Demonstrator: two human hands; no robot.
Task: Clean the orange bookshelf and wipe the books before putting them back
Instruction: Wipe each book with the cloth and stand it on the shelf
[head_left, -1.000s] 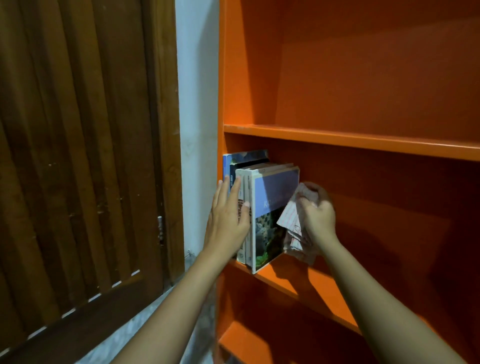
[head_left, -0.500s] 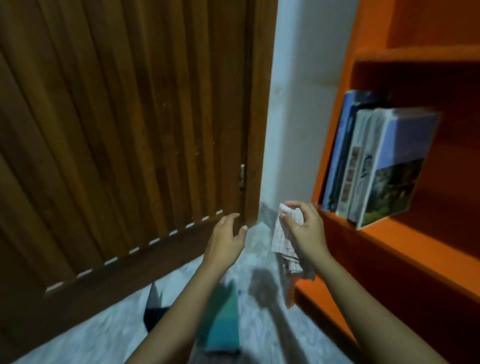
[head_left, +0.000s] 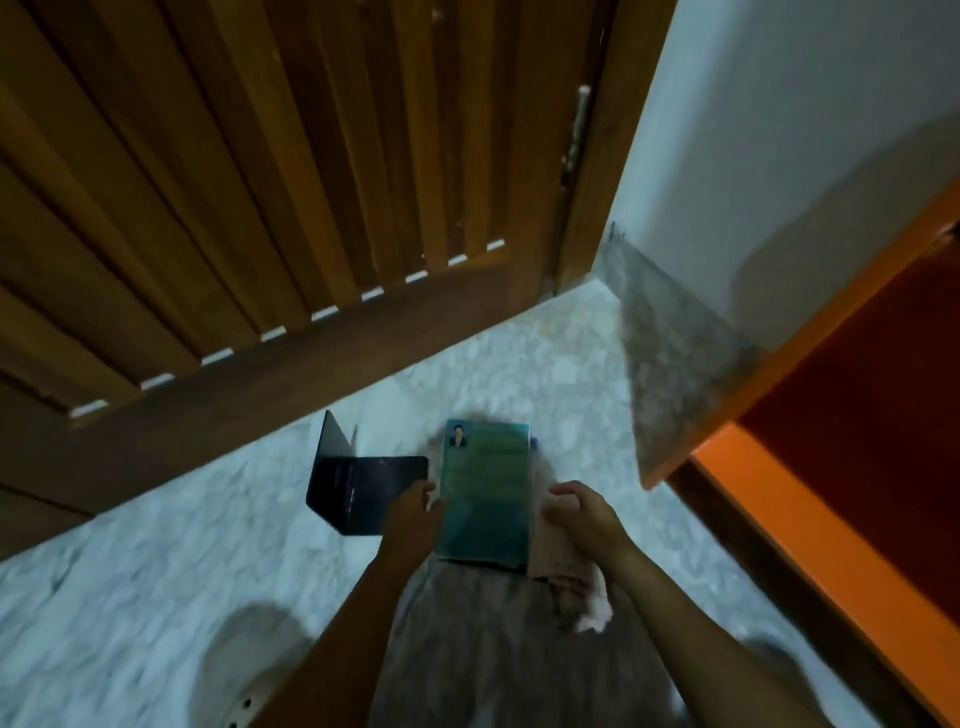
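A teal-green book (head_left: 485, 493) lies flat on the pale marbled floor (head_left: 156, 571), below me. My left hand (head_left: 410, 519) is at the book's left edge and touches it; blur hides whether the fingers curl round it. My right hand (head_left: 582, 514) hovers by the book's right edge and grips the checked cloth (head_left: 576, 587), which hangs crumpled under the wrist. The orange bookshelf (head_left: 769, 467) shows only its lower left corner, at the right. The shelved books are out of view.
A black L-shaped bookend (head_left: 358, 483) stands on the floor just left of the book. A slatted wooden door (head_left: 260, 182) fills the upper left, with a white wall (head_left: 779, 130) beside it. A pale round object with dark holes (head_left: 244, 675) sits at the bottom left.
My view has dropped from the shelf and its books to the floor. Both hands have come down to the teal-green book, the right one still holding the cloth.
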